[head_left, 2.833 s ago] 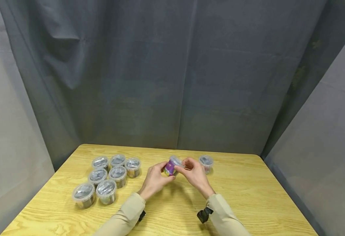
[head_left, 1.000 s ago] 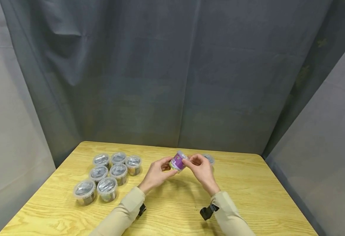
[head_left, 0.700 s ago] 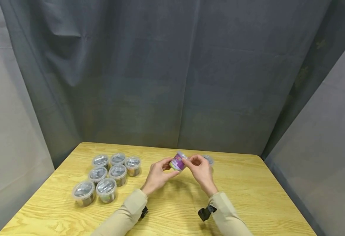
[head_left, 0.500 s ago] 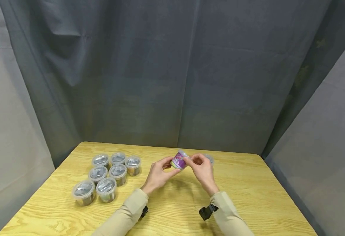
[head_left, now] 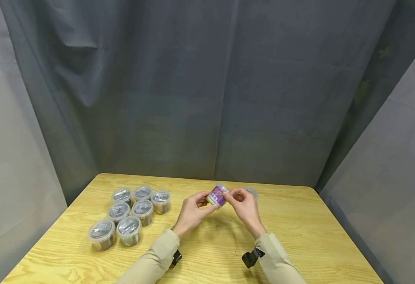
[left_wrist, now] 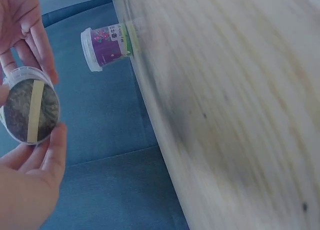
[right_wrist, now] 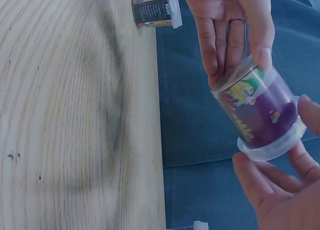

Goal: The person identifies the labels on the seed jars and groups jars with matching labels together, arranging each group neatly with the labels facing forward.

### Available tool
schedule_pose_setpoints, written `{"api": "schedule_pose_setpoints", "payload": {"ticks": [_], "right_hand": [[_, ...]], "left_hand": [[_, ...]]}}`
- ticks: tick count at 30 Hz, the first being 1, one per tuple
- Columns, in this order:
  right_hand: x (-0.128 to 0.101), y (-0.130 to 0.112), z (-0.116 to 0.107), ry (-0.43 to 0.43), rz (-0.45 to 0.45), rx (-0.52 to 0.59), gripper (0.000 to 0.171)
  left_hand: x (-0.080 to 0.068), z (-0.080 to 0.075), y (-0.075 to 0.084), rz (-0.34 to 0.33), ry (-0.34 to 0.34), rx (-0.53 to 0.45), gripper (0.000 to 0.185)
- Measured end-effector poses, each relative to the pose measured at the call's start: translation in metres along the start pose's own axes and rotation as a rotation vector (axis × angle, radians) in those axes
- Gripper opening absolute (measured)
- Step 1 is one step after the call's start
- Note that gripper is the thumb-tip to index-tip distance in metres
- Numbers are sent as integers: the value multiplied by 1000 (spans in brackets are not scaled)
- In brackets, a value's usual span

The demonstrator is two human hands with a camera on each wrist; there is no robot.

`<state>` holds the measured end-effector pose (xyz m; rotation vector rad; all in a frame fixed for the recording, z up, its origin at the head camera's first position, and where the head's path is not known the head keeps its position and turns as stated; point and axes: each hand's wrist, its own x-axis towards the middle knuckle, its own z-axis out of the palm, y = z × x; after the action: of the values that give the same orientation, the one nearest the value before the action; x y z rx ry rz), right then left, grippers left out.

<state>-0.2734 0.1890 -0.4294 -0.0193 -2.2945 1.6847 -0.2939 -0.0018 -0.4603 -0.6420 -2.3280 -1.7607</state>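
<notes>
Above the middle of the table, both hands hold a small clear plastic tub (head_left: 216,195) with a purple label and a lid, tilted. My left hand (head_left: 189,213) grips its lower end between thumb and fingers. My right hand (head_left: 245,208) pinches it near the lid (right_wrist: 275,144), thumb on the near side. Dark contents and a pale yellow strip (left_wrist: 35,113) show through the tub's bottom in the left wrist view. Behind the right hand stands another purple-labelled tub (left_wrist: 107,45), mostly hidden in the head view.
Several similar lidded tubs (head_left: 128,230) stand upright in a group on the left of the wooden table (head_left: 300,236). A dark grey curtain (head_left: 172,118) hangs behind the table's far edge. Pale panels (head_left: 399,157) stand at both sides.
The held tub has been turned and tilted, so its purple label now faces nearer. Both hands have shifted slightly right, and the right hand now covers most of the tub behind it.
</notes>
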Motion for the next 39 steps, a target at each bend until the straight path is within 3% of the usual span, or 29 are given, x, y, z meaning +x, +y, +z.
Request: {"api": "schedule_pose_setpoints", "payload": {"ticks": [9, 16, 24, 28, 33, 39], "right_hand": [[0, 1, 0, 16, 34, 14, 34], [0, 0, -3, 34, 25, -5, 35], [-2, -3, -1, 13, -63, -115, 36], [-1, -1, -3, -16, -76, -122, 32], [1, 2, -3, -74, -115, -200, 28], [3, 6, -3, -118, -194, -261, 25]], "left_hand": [[-3, 6, 1, 78, 72, 100, 51], [-1, 8, 6, 61, 18, 87, 53], [-2, 7, 3, 93, 39, 153, 55], [0, 5, 1, 109, 22, 123, 51], [2, 1, 0, 83, 14, 37, 47], [3, -3, -2, 119, -78, 54, 46]]}}
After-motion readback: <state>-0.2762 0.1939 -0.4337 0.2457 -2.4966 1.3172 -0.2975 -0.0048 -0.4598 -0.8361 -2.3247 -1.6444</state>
